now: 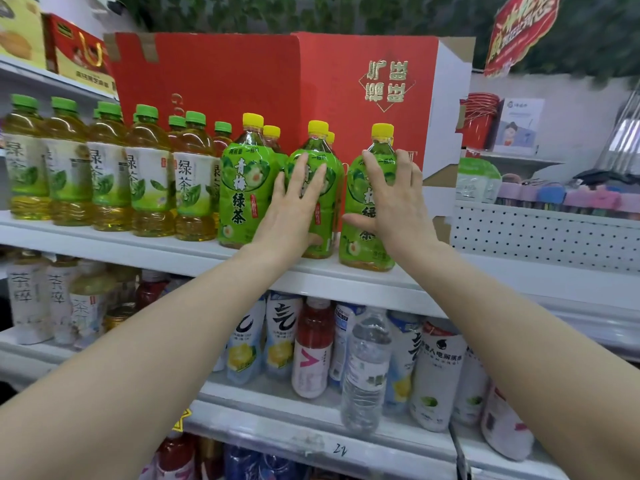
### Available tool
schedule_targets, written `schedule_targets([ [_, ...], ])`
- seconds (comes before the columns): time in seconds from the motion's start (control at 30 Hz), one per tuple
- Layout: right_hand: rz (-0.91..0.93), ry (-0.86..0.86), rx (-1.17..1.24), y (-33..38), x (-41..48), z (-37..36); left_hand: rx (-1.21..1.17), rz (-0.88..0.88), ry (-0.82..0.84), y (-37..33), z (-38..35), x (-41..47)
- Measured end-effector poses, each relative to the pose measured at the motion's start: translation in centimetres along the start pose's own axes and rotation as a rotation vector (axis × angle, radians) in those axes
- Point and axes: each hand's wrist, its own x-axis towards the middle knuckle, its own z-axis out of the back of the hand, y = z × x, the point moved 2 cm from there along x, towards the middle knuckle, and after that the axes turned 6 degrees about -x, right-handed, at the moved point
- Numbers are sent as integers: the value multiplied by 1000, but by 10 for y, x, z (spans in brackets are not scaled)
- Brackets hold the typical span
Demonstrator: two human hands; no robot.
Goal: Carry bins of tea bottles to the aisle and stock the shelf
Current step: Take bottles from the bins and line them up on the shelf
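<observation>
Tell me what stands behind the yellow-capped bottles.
More yellow caps peek out, then a red box. Their bottles' bodies are hidden by the front row.

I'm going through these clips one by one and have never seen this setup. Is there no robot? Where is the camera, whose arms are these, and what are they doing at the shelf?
There is no robot. A person works with bare hands, and the single picture comes from a wide-angle camera worn on their head, looking forward and down, so the arms reach in from below. The white shelf holds green-capped tea bottles on the left and yellow-capped ones on the right, with a red carton behind. The left hand lies with straight fingers on the front of the middle yellow-capped bottle. The right hand wraps around the rightmost yellow-capped bottle, which stands near the shelf's front edge. The shelves below hold other drinks.
</observation>
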Motion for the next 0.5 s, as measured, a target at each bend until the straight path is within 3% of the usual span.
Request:
schedule_targets([
  [0.3, 3, 6, 145, -11, -1, -16, 67, -10, -57, -1, -7, -11],
  [0.5, 65, 77, -29, -18, -8, 3, 53, -39, -29, 4, 1, -31],
])
